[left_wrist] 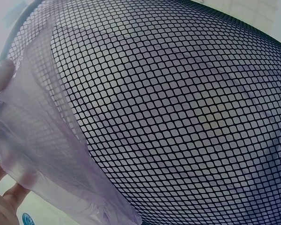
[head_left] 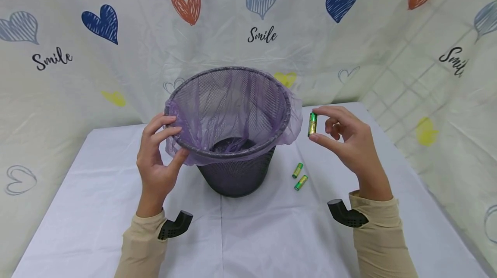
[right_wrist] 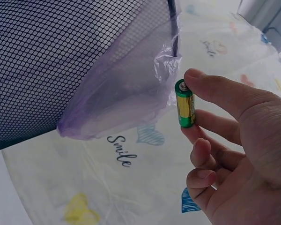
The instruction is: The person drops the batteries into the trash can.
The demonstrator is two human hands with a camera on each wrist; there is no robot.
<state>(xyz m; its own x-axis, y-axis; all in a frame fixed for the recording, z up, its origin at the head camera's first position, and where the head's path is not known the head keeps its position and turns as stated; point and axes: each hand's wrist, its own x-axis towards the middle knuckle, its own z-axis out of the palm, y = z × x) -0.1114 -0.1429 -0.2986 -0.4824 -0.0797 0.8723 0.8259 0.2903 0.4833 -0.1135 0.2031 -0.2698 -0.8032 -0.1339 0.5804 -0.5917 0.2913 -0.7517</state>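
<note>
A black mesh wastebasket (head_left: 240, 179) stands on the table, its rim tilted toward me. A thin purple bin liner (head_left: 293, 118) lines it and folds out over the rim. My left hand (head_left: 157, 161) grips the rim at the left, fingers over the edge and thumb at the front; in the left wrist view the liner (left_wrist: 42, 140) partly covers those fingers. Between thumb and forefinger, my right hand (head_left: 349, 135) pinches a green and gold battery (head_left: 312, 124), held upright to the right of the basket and apart from it. The right wrist view shows this battery (right_wrist: 185, 104) up close.
Two more batteries, one (head_left: 297, 170) just behind the other (head_left: 301, 182), lie on the white tablecloth (head_left: 252, 235) right of the basket's base. Behind the table hangs a pale curtain (head_left: 221, 45) printed with hearts and "Smile".
</note>
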